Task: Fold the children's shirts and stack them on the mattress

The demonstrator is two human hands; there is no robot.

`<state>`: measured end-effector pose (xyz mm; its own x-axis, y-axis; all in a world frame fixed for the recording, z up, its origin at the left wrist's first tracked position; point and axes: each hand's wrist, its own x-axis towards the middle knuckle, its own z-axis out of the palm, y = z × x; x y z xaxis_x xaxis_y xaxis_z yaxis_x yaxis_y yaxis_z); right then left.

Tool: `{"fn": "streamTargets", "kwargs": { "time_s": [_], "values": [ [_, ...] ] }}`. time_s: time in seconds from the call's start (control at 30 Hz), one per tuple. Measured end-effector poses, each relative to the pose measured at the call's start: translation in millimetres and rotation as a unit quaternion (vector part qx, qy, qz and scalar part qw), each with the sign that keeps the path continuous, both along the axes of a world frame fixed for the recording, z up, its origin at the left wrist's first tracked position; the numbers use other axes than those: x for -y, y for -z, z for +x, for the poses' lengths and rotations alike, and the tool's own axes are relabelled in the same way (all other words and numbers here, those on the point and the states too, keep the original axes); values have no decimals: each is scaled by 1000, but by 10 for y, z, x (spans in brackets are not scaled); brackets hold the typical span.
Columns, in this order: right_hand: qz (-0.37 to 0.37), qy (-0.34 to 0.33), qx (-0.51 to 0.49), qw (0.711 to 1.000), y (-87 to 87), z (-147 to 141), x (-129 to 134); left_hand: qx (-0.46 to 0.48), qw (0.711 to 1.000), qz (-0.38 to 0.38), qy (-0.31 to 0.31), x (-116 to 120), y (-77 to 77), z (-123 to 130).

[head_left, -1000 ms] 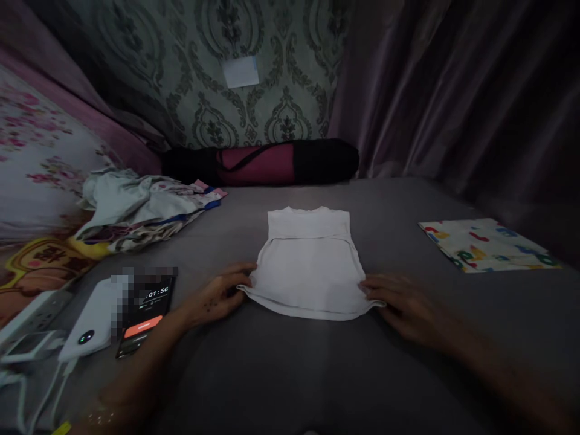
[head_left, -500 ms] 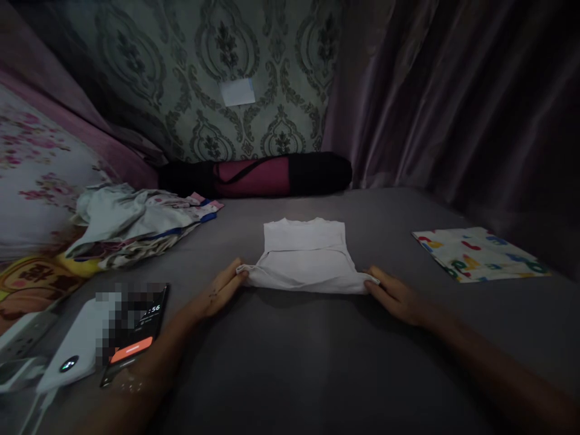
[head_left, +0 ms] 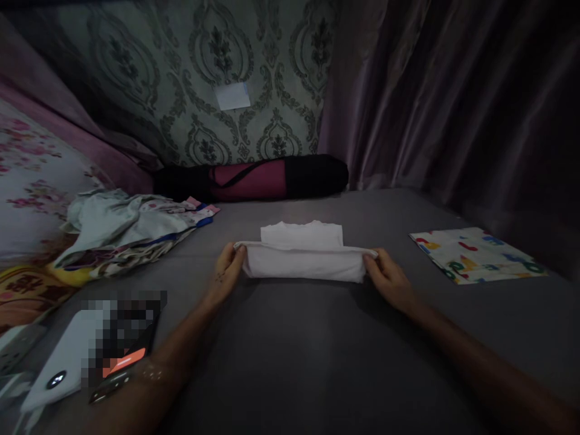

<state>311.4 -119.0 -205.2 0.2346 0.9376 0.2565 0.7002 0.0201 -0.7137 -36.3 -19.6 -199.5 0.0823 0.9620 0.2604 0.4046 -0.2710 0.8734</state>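
A white garment point(head_left: 303, 263) lies on the grey bed sheet point(head_left: 290, 356) in front of me, its near part folded up over the rest. Beyond the fold, the far edge shows flat with a shallow neckline. My left hand point(head_left: 228, 269) pinches the left end of the folded edge between thumb and fingers. At the right end of that edge, my right hand point(head_left: 388, 277) is closed on the cloth in the same way. Between the hands the edge is stretched nearly straight.
Rumpled clothes point(head_left: 122, 220) lie at the left. A white device point(head_left: 67, 356) and a phone point(head_left: 131, 356) are near my left forearm. A patterned folded cloth point(head_left: 475, 254) is at the right. Along the wall lies a black and maroon bag point(head_left: 254, 179).
Both hands have moved away from me and slightly up, carrying the garment's near edge over its middle. The folded front now hangs smoother, and less of the far part shows.
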Motion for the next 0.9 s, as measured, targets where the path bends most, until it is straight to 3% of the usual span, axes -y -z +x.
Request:
{"fn": "streamTargets", "kwargs": {
  "time_s": [0.17,0.3,0.47,0.6,0.9],
  "values": [
    [-3,95,-6,995,38,-93,-418,-15,996,32,-83,-325,147,337],
    [-29,136,43,989,142,-119,-735,-41,994,56,-84,-607,312,435],
    [-94,136,138,977,154,-137,-955,-100,989,70,-82,-821,383,458],
    [-129,128,207,961,94,-157,-1050,-179,978,28,-108,-918,401,476],
    [-164,122,266,942,87,-157,-1244,-299,949,9,-99,-1101,427,447]
  ]
}}
